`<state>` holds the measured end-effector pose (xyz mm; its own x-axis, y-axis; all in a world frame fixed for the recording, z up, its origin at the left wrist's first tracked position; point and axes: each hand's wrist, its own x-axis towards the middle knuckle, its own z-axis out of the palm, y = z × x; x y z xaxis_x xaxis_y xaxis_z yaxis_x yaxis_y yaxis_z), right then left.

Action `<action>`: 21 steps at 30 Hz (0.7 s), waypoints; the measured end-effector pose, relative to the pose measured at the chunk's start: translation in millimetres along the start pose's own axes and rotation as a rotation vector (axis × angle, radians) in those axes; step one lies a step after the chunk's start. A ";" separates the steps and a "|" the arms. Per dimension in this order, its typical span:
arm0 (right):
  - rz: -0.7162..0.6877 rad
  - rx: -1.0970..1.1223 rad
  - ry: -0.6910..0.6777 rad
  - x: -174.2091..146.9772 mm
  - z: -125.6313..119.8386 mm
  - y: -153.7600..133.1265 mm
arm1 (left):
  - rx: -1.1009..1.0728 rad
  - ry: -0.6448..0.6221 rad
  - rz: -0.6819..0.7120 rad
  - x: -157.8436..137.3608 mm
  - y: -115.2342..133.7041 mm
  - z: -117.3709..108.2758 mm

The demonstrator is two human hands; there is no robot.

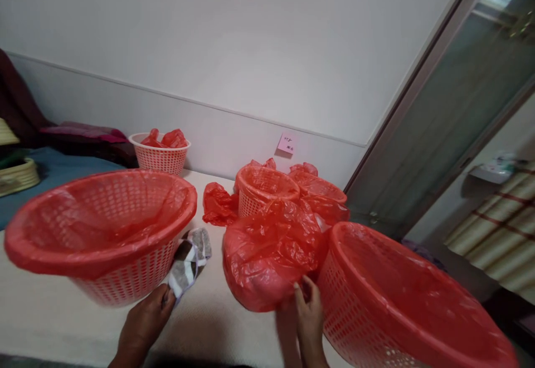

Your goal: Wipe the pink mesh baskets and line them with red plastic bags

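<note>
My left hand (146,318) is closed on one corner of a grey, white and brown patterned cloth (188,262), which hangs loosely beside a large basket. My right hand (310,312) has thumb and fingertips together at the lower right side of a full, rounded red plastic bag (267,262), seemingly pinching its film. What fills that bag is hidden under the plastic. To the left stands a large perforated basket (129,273) lined with red plastic folded over its rim. Another big red-lined basket (368,312) is tilted close by my right hand.
Behind the bag are a smaller red-lined basket (251,203), a further lined container (330,189) and a crumpled red bag (218,205). A white-rimmed basket (161,161) holding red bags stands against the wall. A pink note (286,143) sticks there. A sliding door (430,117) is at right.
</note>
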<state>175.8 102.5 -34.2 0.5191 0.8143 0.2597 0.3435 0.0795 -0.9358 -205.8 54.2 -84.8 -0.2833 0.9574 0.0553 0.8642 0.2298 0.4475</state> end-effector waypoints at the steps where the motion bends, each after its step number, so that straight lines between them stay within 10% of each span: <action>1: -0.005 -0.063 0.013 14.8 0.0 -8.5 | -0.005 -0.001 0.003 -0.2 0.3 -0.4; 12: -0.258 -0.316 -0.247 57.5 97.3 -96.8 | -0.007 0.004 0.001 0.0 1.8 -0.4; 21: -0.209 -0.495 -0.514 30.1 133.8 -75.7 | 0.013 0.017 0.002 0.7 0.7 1.1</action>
<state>60.7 197.9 12.5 0.0145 0.9866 0.1623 0.7702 0.0925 -0.6310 -204.9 55.2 -85.5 -0.2882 0.9549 0.0718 0.8701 0.2298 0.4360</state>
